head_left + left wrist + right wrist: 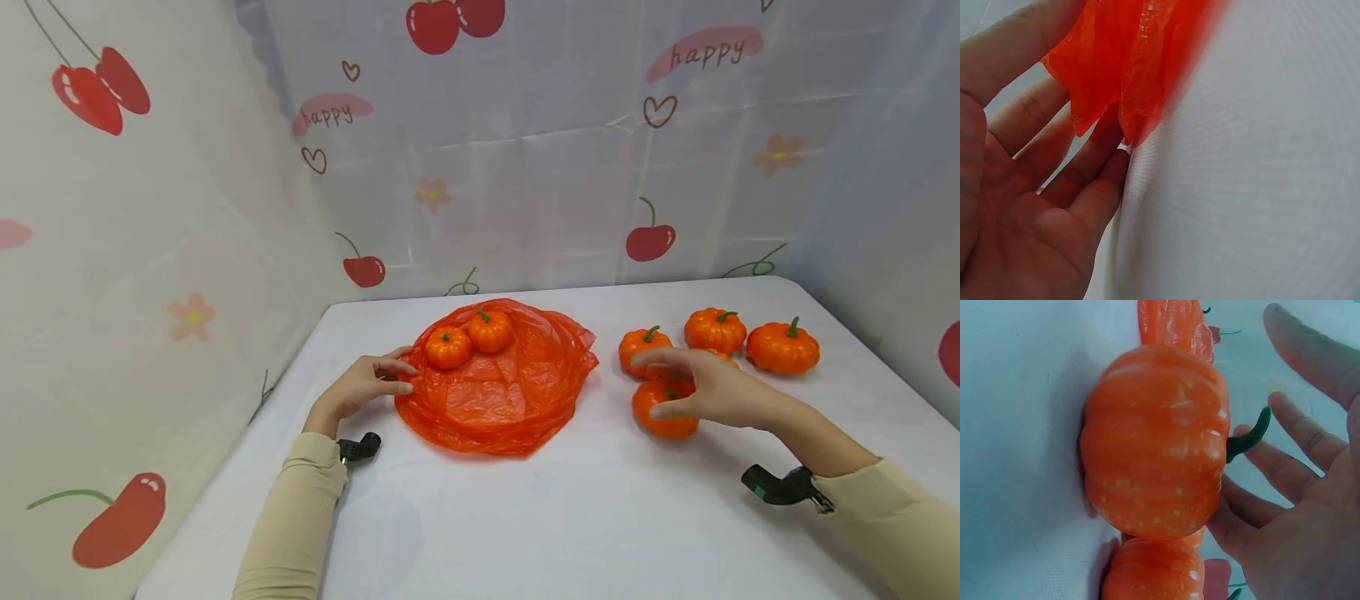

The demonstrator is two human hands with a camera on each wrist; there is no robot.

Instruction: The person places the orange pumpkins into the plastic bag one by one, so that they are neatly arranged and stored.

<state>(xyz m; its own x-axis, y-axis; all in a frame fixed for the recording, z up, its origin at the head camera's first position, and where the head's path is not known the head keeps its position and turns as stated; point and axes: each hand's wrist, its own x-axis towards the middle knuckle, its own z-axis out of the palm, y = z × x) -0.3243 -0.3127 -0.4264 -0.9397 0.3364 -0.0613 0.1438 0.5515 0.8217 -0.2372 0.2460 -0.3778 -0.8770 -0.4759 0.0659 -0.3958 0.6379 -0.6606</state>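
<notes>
A crinkled orange-red plastic bag [487, 404] lies spread in a round shape on the white table, with two small orange pumpkins [448, 348] on its far left part. At the bag's left edge is my left hand [360, 387]. In the left wrist view its fingers, fairly straight, touch the bag's hanging edge [1107, 62], thumb apart from them. On the right, my right hand [720, 390] hovers over the nearest pumpkin [663, 423], fingers spread. The right wrist view has this pumpkin [1157, 444] with its green stem toward the palm; a firm hold is not visible.
Behind the right hand sit more pumpkins: one on the left [641, 350], one at the back [715, 329], one on the right [783, 347], and another partly hidden by the hand. A cherry-print curtain [525, 225] encloses the table's back and sides.
</notes>
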